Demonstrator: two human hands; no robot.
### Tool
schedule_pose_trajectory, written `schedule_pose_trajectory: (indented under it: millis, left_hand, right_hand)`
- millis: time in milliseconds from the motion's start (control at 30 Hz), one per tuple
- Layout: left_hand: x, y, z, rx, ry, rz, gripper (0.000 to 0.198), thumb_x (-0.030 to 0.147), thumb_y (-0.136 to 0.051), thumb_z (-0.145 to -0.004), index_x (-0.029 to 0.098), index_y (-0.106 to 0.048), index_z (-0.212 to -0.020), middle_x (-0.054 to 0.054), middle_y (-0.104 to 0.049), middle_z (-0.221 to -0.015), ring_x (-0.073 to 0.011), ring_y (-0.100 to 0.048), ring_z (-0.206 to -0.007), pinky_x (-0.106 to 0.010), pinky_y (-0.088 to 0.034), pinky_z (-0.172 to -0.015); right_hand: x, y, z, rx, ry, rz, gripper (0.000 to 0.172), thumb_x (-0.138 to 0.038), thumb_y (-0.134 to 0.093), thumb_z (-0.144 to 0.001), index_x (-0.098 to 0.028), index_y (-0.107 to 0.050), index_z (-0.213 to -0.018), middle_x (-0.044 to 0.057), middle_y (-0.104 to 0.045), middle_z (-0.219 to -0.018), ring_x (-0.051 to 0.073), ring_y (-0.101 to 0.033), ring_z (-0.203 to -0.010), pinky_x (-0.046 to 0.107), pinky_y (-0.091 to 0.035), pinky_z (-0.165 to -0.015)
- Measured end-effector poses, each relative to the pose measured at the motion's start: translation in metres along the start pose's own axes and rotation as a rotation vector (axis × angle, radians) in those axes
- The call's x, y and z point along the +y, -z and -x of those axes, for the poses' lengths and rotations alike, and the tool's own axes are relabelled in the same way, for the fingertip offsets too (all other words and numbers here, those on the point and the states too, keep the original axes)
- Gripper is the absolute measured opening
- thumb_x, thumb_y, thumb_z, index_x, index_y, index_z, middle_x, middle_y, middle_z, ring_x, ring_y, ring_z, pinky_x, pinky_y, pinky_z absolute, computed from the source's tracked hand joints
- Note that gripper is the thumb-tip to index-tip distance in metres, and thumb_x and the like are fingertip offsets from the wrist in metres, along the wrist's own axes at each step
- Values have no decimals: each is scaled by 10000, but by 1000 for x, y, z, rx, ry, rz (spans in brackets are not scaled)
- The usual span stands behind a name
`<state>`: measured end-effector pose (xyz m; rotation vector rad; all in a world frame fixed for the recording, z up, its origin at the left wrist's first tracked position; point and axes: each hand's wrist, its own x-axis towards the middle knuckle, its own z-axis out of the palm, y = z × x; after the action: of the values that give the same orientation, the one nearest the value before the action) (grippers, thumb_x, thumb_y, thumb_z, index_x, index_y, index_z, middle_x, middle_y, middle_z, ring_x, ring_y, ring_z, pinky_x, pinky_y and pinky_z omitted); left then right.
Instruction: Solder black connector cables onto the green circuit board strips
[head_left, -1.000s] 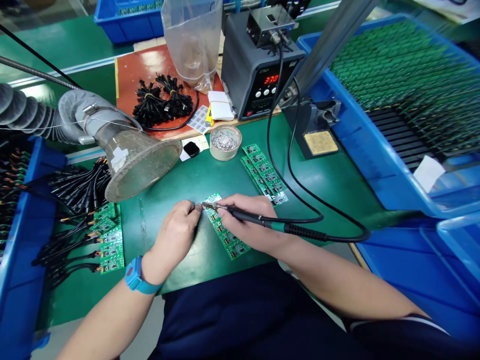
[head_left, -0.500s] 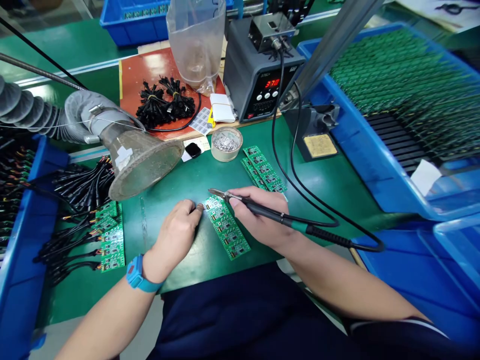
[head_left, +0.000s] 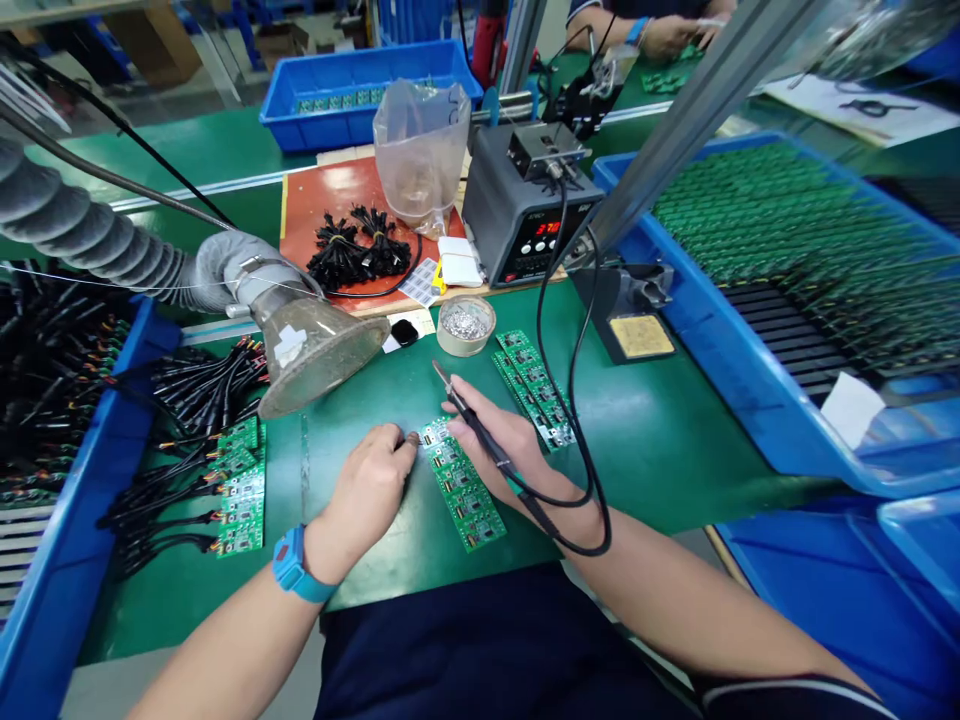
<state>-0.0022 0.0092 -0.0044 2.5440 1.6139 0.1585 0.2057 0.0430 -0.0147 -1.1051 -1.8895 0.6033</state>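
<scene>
A broad, smooth green tabletop (head_left: 675, 430) spreads between a long blue plastic bin on the right (head_left: 694, 295), packed with green boards, and a blue plastic bin on the left (head_left: 82, 515), full of black cables. At the left, a grey ribbed hose ends in a cloudy, cone-shaped hood (head_left: 322, 355). On the far side stands a dark grey, box-shaped soldering station with a red display (head_left: 499, 200).

The long, flat green circuit board (head_left: 461, 485) lies on the near middle of the tabletop, between the two hands, its far end a little to the left. It looks light and stiff, thin enough to slide on the smooth surface, and its small soldered parts are probably fragile; the bare long edges seem the safest place to take hold.

The right hand (head_left: 499, 430) is closed around a slim soldering iron with a black handle (head_left: 491, 450), pen-fashion, beside the board's far right part; the metal tip points far and left, clear of the board. The left hand (head_left: 371, 480) rests at the board's far left corner, thumb and forefinger near each other; whether they pinch anything cannot be told. Beyond the iron sits a round, pale cup of silvery bits (head_left: 461, 346).
</scene>
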Motion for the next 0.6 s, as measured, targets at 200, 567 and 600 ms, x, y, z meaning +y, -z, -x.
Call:
schedule_pose_trajectory:
  millis: [200, 567, 600]
  left_hand:
    - [-5, -5, 1, 65, 5, 115, 382, 200, -291, -1073, 166, -662, -1157, -74, -609, -919, -217, -545, -827, -361, -519, -760]
    - [-5, 18, 46, 177, 88, -18, 273, 227, -403, -1042, 222, -650, -924, -105, -655, -886, -251, -592, -814, -427, -527, -717]
    - [-12, 23, 60, 235, 98, 17, 265, 237, -413, -1035, 232, -653, -924, -105, -657, -860, -251, -596, -794, -431, -527, -707]
  right_hand:
    - [12, -10, 11, -74, 117, 55, 491, -266, -542, -1050, -161, -482, -1525, 129, -764, -1187, 226, -775, -1001, 347, -642, -909]
    - [28, -27, 13, -64, 80, -51, 476, -334, -544, -1008, -258, -570, -1477, 77, -747, -1244, 274, -766, -1057, 365, -652, -947]
    - [29, -29, 13, -61, 93, -55, 478, -341, -541, -1009, -257, -566, -1479, 76, -743, -1256, 272, -765, -1060, 356, -650, -946]
